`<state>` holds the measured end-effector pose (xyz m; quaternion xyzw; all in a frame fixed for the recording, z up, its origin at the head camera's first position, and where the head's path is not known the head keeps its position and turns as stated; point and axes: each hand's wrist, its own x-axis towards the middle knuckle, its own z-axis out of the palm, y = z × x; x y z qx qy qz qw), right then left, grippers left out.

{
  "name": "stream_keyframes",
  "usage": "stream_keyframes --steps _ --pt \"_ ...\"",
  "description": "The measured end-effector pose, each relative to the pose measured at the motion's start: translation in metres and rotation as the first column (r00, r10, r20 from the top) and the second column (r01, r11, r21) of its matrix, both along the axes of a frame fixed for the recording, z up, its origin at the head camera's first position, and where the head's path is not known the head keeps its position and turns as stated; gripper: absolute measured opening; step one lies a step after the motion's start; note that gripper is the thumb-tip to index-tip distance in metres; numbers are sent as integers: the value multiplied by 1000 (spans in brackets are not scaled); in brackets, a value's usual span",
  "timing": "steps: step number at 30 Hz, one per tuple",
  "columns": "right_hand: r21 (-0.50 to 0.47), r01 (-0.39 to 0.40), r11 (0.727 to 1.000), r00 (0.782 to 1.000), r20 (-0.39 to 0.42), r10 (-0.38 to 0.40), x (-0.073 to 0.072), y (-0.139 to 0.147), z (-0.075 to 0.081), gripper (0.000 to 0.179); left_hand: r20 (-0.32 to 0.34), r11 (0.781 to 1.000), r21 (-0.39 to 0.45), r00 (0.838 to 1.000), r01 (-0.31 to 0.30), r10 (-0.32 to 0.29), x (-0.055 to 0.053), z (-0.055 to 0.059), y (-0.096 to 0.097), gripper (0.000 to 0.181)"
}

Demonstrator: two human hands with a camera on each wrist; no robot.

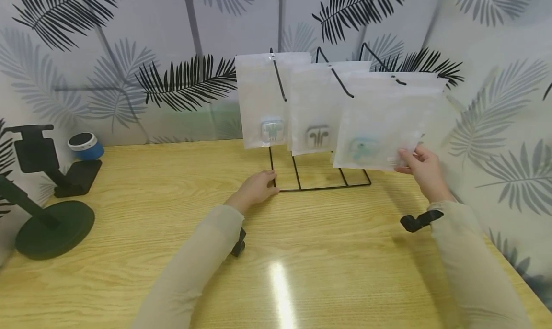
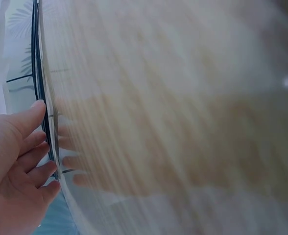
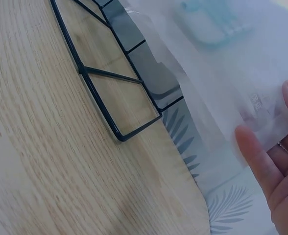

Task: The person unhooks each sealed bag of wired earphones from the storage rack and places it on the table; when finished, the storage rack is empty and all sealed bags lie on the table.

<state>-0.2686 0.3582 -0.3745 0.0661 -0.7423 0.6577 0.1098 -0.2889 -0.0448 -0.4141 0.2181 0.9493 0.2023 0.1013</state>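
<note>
A black wire rack (image 1: pixel 325 189) stands on the table with frosted plastic bags hanging in three groups from its prongs. My left hand (image 1: pixel 258 186) rests at the rack's front left corner. Its fingers (image 2: pixel 38 159) lie fairly straight against the black wire. My right hand (image 1: pixel 427 172) pinches the lower right corner of the front bag (image 1: pixel 388 123) in the right group. Teal earphones (image 1: pixel 363 149) show through that bag. The middle bag (image 1: pixel 312 104) holds dark earphones (image 1: pixel 318 137), and the left bag (image 1: pixel 258 89) holds pale ones in a clear case (image 1: pixel 272 130).
At the left stand a dark green round base (image 1: pixel 56 228), a black phone stand (image 1: pixel 36 152) and a blue and white round device (image 1: pixel 86 146). A leaf-patterned curtain (image 1: pixel 172 123) runs along the table's back and right side. The wooden table (image 1: pixel 327 252) stretches in front of the rack.
</note>
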Motion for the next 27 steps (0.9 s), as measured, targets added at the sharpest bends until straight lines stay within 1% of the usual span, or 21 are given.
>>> stream_keyframes --steps 1,3,8,9,13,19,27 --pt "-15 3 1000 1000 -1 -3 1 0 0 20 -3 1000 2 1000 -4 4 0 0 0 54" --pt "18 55 998 998 4 -55 5 -2 2 22 -4 1000 3 1000 -14 14 1 1 0 54" --pt "-47 71 996 996 -41 -73 11 -3 3 13 2 999 8 999 -35 35 1 3 1 53" --pt "-79 60 995 996 -56 -64 12 -4 3 11 4 999 13 999 -40 40 1 3 1 53" --pt "-157 27 987 995 -90 -42 15 -5 4 8 12 999 19 999 -49 49 1 3 2 52" --pt "-159 30 987 992 -115 -49 26 -8 9 8 8 999 8 999 -37 37 1 5 2 51" --pt "-145 -16 989 983 -183 -11 35 -5 8 14 6 999 -12 999 -34 35 2 5 2 50"
